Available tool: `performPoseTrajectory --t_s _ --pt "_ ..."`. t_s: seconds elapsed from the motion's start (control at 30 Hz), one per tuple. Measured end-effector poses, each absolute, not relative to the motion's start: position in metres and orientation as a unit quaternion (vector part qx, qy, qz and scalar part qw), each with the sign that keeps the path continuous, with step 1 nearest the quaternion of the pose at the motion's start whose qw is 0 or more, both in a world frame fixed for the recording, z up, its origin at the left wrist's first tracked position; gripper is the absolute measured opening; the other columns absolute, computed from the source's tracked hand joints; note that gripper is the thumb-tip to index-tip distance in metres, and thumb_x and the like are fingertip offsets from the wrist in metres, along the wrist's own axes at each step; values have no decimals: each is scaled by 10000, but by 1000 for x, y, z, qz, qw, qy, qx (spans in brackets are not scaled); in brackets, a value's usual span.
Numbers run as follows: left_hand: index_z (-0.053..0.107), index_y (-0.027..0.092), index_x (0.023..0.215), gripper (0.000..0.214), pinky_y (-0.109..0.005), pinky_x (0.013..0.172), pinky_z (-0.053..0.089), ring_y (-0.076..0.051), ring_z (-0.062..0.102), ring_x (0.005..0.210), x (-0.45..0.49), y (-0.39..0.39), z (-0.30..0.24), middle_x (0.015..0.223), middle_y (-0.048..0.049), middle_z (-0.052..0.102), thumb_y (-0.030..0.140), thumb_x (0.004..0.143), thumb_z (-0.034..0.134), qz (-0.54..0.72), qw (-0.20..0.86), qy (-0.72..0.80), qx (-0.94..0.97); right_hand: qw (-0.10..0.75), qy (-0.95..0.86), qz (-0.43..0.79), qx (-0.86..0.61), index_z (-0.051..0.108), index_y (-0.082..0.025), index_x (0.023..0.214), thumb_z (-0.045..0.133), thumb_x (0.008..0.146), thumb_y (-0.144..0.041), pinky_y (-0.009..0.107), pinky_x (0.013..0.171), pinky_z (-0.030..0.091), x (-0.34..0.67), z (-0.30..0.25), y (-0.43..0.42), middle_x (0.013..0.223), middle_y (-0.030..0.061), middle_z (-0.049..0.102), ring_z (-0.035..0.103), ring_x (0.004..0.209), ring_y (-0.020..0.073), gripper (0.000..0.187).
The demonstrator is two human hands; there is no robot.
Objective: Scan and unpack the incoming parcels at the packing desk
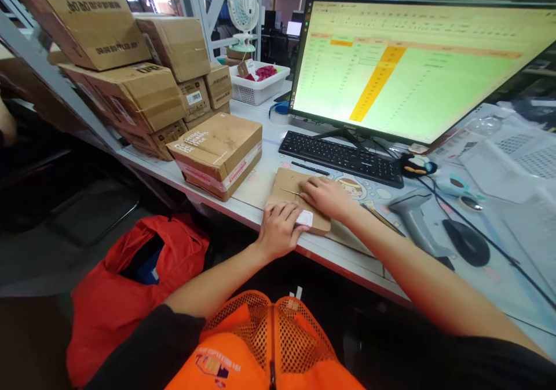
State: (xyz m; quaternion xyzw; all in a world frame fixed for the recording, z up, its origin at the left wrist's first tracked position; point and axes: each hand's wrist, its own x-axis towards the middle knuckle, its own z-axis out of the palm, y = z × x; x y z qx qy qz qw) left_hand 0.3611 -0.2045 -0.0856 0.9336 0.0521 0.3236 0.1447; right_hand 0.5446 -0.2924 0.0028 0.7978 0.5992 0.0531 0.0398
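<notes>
A small flat cardboard box [290,188] lies at the desk's front edge, in front of the keyboard. My left hand [280,228] rests on its near corner, fingers curled over the edge beside a white label [304,218]. My right hand [324,196] lies on top of the box with fingers closed around a thin blade or tool [290,192] whose tip points left along the box top.
A taped brown box [217,152] sits to the left, with a stack of cartons [130,71] behind it. A black keyboard [341,157], monitor [412,65], barcode scanner [412,216], mouse [467,242], white basket [258,86] and fan [243,13] are on the desk. A red bag [130,285] lies below.
</notes>
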Motion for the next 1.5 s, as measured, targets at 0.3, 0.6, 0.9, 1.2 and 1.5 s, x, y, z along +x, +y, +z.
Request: performPoseTrajectory --t_s 0.3,0.6,0.9,1.2,1.5 --pt "643 196 1352 420 -454 1066 390 -272 579 1295 361 -205 -87 1401 -100 671 430 1005 605 325 134 55 935 130 650 102 742 706 -84 1128 497 1007 -273 366 834 409 538 15 -281 1112 185 723 648 1006 295 307" --pt "644 199 1352 423 -454 1055 397 -269 585 1290 358 -207 -92 1390 -99 678 427 995 624 331 135 54 933 14 553 196 810 514 -49 1492 271 1017 -143 396 860 378 569 18 -278 1157 208 686 582 1023 305 542" --pt "715 165 1097 424 -435 914 457 -280 632 1028 385 -182 -29 1070 -112 725 541 1031 531 225 93 15 970 -51 457 146 876 652 -128 1297 316 1056 -402 387 855 353 608 -1 -243 1158 205 660 560 1025 319 496" --pt "695 121 923 588 -389 766 445 -282 634 880 428 -181 -13 870 -137 697 647 1023 452 252 37 45 966 -71 420 155 891 677 -149 1276 316 1061 -427 387 867 349 606 -12 -243 1155 195 652 557 1027 304 503" --pt "656 192 829 448 -358 679 417 -218 624 768 312 -212 -14 805 -66 664 371 1095 342 197 102 25 975 -119 411 156 890 692 -133 1263 354 1049 -419 424 905 381 612 -22 -244 1135 204 657 560 1037 321 492"
